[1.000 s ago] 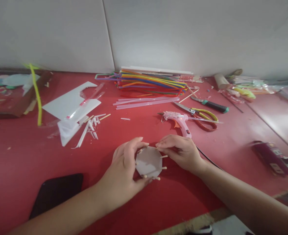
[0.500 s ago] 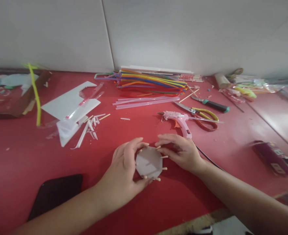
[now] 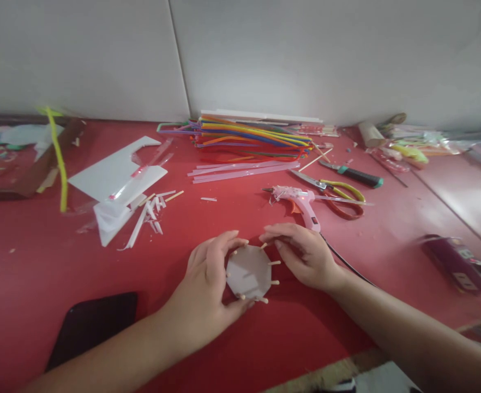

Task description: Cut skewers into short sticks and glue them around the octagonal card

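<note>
A pale grey, many-sided board (image 3: 249,273) with several short wooden sticks standing around its rim sits low over the red table. My left hand (image 3: 208,278) curves around its left side, fingers at the far edge and thumb at the near edge, closed on it. At the far right corner, my right hand (image 3: 301,254) is beside one stick (image 3: 264,246), its thumb and fingers apart. Whether a fingertip touches that stick I cannot tell. Just beyond the right hand lies a pink glue gun (image 3: 300,202), its cord running under the right forearm.
Scissors (image 3: 334,194) and a green-black handled cutter (image 3: 359,177) lie behind the glue gun. Further back are colourful pipe cleaners (image 3: 252,136) and pink translucent strips (image 3: 244,172). White scraps (image 3: 150,213) lie left, a black phone (image 3: 95,325) nearer, a purple pouch (image 3: 461,262) right.
My right thumb has drawn away from the stick at the far right corner, opening a gap to the fingers. My left hand and the board hold still.
</note>
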Demonstrator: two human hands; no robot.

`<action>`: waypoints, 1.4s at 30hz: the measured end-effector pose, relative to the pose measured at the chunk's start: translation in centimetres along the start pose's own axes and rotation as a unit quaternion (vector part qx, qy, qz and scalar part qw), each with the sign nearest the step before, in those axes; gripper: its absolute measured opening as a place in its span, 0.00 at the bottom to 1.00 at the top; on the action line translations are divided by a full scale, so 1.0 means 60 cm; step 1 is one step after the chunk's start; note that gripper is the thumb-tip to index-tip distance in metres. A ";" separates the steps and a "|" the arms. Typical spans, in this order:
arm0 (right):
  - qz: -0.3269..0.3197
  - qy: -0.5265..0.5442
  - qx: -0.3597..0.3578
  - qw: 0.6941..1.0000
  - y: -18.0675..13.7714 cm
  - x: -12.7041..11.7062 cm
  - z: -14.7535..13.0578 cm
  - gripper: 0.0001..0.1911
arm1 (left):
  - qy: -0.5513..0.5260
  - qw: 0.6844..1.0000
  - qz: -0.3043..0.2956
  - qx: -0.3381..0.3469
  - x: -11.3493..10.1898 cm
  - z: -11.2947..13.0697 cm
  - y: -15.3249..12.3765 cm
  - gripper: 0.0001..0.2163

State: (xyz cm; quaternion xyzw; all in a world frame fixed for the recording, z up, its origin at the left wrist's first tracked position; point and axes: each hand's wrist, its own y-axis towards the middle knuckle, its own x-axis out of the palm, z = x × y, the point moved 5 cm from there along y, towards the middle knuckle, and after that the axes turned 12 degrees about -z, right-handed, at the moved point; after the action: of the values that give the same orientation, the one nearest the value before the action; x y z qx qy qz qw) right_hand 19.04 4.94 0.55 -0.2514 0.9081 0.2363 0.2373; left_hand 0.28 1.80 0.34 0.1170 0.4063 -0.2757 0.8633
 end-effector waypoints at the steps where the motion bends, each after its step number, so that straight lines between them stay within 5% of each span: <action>1: 0.002 0.000 -0.003 1.000 0.000 -0.001 0.000 0.25 | 0.003 1.000 0.001 0.000 -0.001 0.000 0.000 0.39; 6: 0.008 -0.018 -0.041 0.999 0.005 -0.009 -0.009 0.23 | 0.012 1.000 0.001 0.002 0.000 0.000 0.001 0.34; 16: -0.003 -0.043 -0.061 0.997 0.009 -0.011 -0.018 0.22 | -0.012 1.000 -0.003 0.000 0.001 -0.001 0.000 0.40; 29: 0.022 -0.035 -0.053 0.998 0.010 -0.016 -0.023 0.09 | -0.017 1.000 -0.012 -0.002 0.001 -0.001 0.001 0.39; 42: 0.008 0.016 -0.007 1.000 0.012 -0.008 -0.004 0.09 | -0.007 1.000 -0.009 0.008 0.000 0.001 -0.001 0.40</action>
State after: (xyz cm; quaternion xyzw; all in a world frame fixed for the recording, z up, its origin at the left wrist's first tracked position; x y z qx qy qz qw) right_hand 18.90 5.52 1.25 -0.2499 0.9121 0.2399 0.2193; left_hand 0.30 1.75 0.39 0.1181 0.3990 -0.2878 0.8626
